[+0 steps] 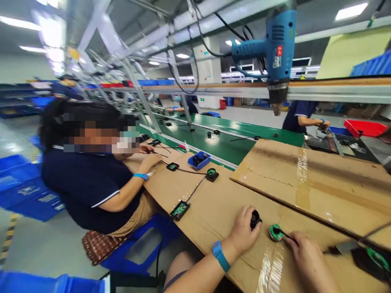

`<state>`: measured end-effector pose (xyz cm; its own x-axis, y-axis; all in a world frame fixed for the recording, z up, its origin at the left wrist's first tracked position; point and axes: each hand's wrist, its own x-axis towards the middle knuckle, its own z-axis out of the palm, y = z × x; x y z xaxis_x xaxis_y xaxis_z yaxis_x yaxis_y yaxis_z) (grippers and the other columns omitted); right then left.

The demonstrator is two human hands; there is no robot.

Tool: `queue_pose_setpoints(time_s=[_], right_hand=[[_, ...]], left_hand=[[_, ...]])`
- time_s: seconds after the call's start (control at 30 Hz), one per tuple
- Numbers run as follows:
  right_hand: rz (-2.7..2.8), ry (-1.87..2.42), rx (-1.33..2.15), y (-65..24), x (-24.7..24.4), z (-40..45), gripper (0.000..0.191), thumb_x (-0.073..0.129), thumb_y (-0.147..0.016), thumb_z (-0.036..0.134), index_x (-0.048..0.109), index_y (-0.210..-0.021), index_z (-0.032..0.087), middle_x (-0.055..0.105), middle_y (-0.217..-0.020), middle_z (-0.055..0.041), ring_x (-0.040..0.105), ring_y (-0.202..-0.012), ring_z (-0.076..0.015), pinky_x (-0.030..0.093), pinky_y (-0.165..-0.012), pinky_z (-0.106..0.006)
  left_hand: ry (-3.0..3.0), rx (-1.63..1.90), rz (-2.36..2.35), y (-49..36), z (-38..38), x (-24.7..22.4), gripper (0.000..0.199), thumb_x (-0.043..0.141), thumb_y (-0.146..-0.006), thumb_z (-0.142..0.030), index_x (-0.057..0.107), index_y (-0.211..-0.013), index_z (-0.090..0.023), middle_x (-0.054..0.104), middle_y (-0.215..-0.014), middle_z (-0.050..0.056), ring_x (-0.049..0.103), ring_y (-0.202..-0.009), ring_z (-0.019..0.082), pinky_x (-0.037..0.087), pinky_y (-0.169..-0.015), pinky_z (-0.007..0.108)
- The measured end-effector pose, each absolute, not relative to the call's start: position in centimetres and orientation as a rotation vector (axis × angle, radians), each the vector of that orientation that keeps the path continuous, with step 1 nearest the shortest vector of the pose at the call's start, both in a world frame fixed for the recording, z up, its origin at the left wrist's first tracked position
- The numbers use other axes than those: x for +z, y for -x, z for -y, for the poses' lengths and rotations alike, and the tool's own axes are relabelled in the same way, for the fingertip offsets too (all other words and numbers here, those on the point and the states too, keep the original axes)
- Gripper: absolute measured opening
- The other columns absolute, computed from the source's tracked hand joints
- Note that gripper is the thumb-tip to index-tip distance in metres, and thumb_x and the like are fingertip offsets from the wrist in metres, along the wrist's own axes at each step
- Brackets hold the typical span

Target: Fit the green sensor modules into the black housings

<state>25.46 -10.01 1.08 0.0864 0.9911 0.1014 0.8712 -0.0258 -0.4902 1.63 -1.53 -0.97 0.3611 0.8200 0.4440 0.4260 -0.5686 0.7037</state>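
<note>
My left hand (246,228), with a blue strap at its wrist, is wrapped round a black round housing (255,219) above the cardboard-covered bench. To its right, my right hand (301,246) pinches a black cable (287,236). The cable leads to a round green circuit board (276,232) with a metallic rim, which is beside the black housing and apart from it. Clear tape (271,270) lies on the cardboard below the board.
At the left sits a co-worker (88,179), hands on the bench. Nearby are a rectangular board (180,210), a round black unit (212,174) and a blue parts tray (199,160). Another black unit (374,258) lies at the right. A blue heat gun (279,49) hangs overhead.
</note>
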Motion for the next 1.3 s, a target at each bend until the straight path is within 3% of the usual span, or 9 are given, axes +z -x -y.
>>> queue_pose_setpoints(time_s=[0.1, 0.23, 0.37, 0.47, 0.6, 0.73, 0.87, 1.0, 1.3], right_hand=[[1.815, 1.981, 0.243, -24.2, 2.5, 10.3, 0.021, 0.053, -0.092, 0.027, 0.061, -0.073, 0.02, 0.067, -0.08, -0.0081, 0.062, -0.081, -0.025, 0.045, -0.074, -0.034], [1.807, 2.033, 0.256, -23.9, 2.7, 9.7, 0.016, 0.065, -0.088, 0.017, 0.059, -0.073, 0.02, 0.067, -0.082, -0.0052, 0.061, -0.084, -0.0222, 0.043, -0.077, -0.031], [1.761, 2.031, 0.336, -24.0, 2.6, 9.9, 0.015, 0.07, -0.087, 0.019, 0.061, -0.074, 0.02, 0.067, -0.081, -0.0035, 0.061, -0.084, -0.0217, 0.044, -0.079, -0.032], [1.712, 1.952, 0.425, -23.7, 3.1, 10.3, 0.01, 0.072, -0.087, 0.027, 0.066, -0.087, 0.02, 0.07, -0.089, -0.0048, 0.063, -0.089, -0.023, 0.047, -0.083, -0.034], [1.676, 1.837, 0.452, -23.2, 3.7, 10.5, 0.029, 0.071, -0.089, 0.034, 0.067, -0.113, 0.018, 0.071, -0.109, -0.0097, 0.064, -0.103, -0.0251, 0.049, -0.094, -0.039], [1.731, 1.745, 0.39, -22.8, 3.4, 10.6, 0.033, 0.07, -0.09, 0.032, 0.065, -0.12, 0.018, 0.069, -0.114, -0.0111, 0.063, -0.109, -0.0259, 0.049, -0.1, -0.043], [1.76, 1.719, 0.369, -22.2, 3.0, 10.4, 0.029, 0.069, -0.09, 0.027, 0.067, -0.118, 0.019, 0.07, -0.109, -0.0096, 0.064, -0.105, -0.0237, 0.051, -0.097, -0.039], [1.736, 1.735, 0.371, -21.7, 2.7, 10.3, 0.024, 0.07, -0.09, 0.025, 0.07, -0.113, 0.019, 0.071, -0.102, -0.0079, 0.066, -0.098, -0.0212, 0.053, -0.093, -0.035], [1.697, 1.74, 0.411, -21.7, 2.3, 9.9, 0.011, 0.072, -0.089, 0.028, 0.074, -0.097, 0.019, 0.071, -0.092, -0.0054, 0.067, -0.09, -0.0185, 0.052, -0.088, -0.03]], left_hand=[[-2.146, 1.147, -1.096, -1.6, 1.5, -1.6, 0.042, 0.06, -0.091, -0.025, 0.048, -0.131, -0.018, 0.056, -0.13, 0.016, 0.054, -0.124, 0.029, 0.046, -0.11, 0.053], [-2.129, 1.185, -1.109, -1.6, 0.9, -2.3, 0.05, 0.063, -0.091, -0.03, 0.044, -0.135, -0.017, 0.056, -0.131, 0.017, 0.055, -0.125, 0.029, 0.046, -0.11, 0.053], [-2.101, 1.162, -1.167, -1.6, 0.8, -2.3, 0.057, 0.067, -0.089, -0.033, 0.041, -0.137, -0.016, 0.057, -0.13, 0.017, 0.057, -0.123, 0.029, 0.049, -0.107, 0.051], [-2.171, 1.176, -1.181, -1.5, 1.1, -1.6, 0.054, 0.066, -0.09, -0.032, 0.043, -0.135, -0.015, 0.058, -0.128, 0.018, 0.057, -0.122, 0.03, 0.05, -0.104, 0.052], [-2.481, 1.324, -1.04, -1.3, 2.1, -0.1, 0.051, 0.066, -0.088, -0.027, 0.049, -0.134, -0.015, 0.053, -0.137, 0.021, 0.05, -0.131, 0.034, 0.044, -0.108, 0.055], [-2.797, 1.32, -0.822, -1.6, 3.4, 0.5, 0.047, 0.067, -0.087, -0.029, 0.057, -0.131, -0.014, 0.056, -0.139, 0.021, 0.046, -0.137, 0.037, 0.037, -0.112, 0.055], [-2.882, 1.126, -0.852, -2.2, 3.6, 0.2, 0.052, 0.063, -0.092, -0.04, 0.057, -0.133, -0.01, 0.051, -0.146, 0.025, 0.039, -0.143, 0.041, 0.026, -0.117, 0.06], [-2.932, 1.01, -0.742, -2.1, 3.2, 0.0, 0.06, 0.063, -0.092, -0.045, 0.05, -0.142, -0.015, 0.051, -0.149, 0.021, 0.038, -0.145, 0.038, 0.022, -0.12, 0.058], [-2.866, 0.933, -0.666, -1.9, 3.1, 0.1, 0.058, 0.067, -0.091, -0.042, 0.052, -0.143, -0.021, 0.056, -0.144, 0.017, 0.041, -0.143, 0.038, 0.015, -0.121, 0.062]])
